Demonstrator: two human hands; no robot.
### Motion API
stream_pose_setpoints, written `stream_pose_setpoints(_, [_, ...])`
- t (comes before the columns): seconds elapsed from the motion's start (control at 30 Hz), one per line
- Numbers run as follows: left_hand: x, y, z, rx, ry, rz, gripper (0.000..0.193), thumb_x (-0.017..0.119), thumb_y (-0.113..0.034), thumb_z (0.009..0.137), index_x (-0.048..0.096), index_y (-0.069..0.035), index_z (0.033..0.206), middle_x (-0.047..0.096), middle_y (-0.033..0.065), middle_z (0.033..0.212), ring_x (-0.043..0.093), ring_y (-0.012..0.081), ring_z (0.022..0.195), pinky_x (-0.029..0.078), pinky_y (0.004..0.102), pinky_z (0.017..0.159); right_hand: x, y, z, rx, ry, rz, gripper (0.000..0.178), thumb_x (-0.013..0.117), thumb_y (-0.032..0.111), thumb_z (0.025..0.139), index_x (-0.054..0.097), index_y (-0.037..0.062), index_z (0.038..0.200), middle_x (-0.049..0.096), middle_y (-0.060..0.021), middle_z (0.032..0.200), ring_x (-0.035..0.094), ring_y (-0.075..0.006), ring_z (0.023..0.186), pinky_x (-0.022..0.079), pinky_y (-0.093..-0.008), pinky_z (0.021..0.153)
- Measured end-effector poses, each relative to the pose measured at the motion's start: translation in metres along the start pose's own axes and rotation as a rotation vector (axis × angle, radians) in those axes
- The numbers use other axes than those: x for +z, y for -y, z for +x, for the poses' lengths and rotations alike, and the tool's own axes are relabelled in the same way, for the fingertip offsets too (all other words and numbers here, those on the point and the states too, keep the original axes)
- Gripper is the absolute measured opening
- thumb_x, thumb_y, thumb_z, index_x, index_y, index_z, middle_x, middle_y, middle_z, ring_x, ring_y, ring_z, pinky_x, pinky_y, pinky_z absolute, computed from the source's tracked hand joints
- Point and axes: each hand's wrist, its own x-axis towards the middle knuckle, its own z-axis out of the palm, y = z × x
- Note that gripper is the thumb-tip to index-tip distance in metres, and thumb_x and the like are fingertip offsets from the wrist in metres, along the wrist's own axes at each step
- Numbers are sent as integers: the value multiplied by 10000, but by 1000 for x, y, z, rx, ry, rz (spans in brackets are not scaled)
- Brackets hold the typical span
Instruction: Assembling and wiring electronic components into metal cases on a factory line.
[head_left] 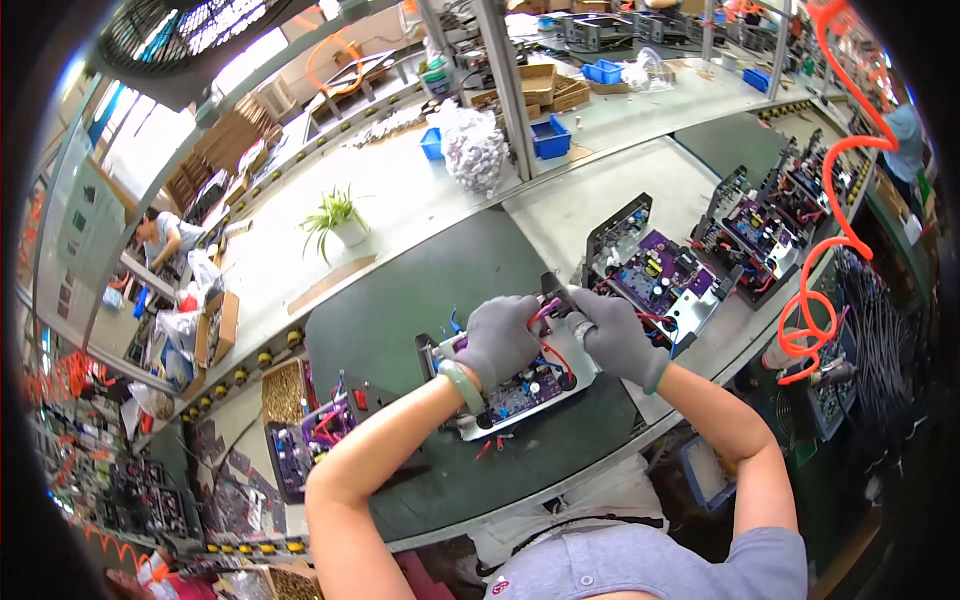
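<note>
An open metal chassis with a purple circuit board (525,392) lies in front of me on the dark green mat. My left hand (500,342), in a grey glove, reaches over it, fingers closed on a purple wire (546,308) near the black end panel (553,288). Close by on the right, my right hand (622,338), also gloved, is closed at the chassis's right end beside a round grey metallic part (580,327). Its fingers hide whatever it grips. A red wire (556,356) loops over the board between the hands.
More open chassis with purple boards (655,270) stand in a row to the right. Another board (292,455) and a box of brass-coloured small parts (285,392) sit at left. An orange coiled hose (828,240) hangs at right. A potted plant (345,222) stands beyond the mat.
</note>
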Motion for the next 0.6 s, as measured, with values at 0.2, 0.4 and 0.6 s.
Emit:
stream_pose_setpoints(0.2, [6, -9, 11, 41, 23, -65, 161, 618, -224, 849, 672, -108, 946, 678, 186, 866, 652, 419, 842, 507, 525, 727, 7, -27, -9, -13, -47, -91, 275, 572, 111, 871, 621, 40, 1133, 653, -248, 887, 660, -436, 820, 519, -464, 678])
stream_pose_setpoints(0.4, [-34, -21, -22, 90, -204, -97, 206, 683, -208, 850, 692, -70, 1002, 706, 123, 846, 691, 295, 777, 540, 436, 728, 10, -9, -10, 100, -11, -82, 313, 587, 244, 918, 619, 63, 1172, 649, -235, 837, 652, -439, 801, 513, -529, 719])
stream_pose_setpoints(0.6, [-31, -22, -11, -179, 73, -655, 172, 690, -112, 871, 712, 27, 968, 670, 24, 772, 602, 85, 655, 500, 258, 577, 3, -16, -9, 37, -28, -217, 334, 599, 191, 900, 631, 47, 1199, 678, -221, 879, 677, -382, 779, 532, -480, 674])
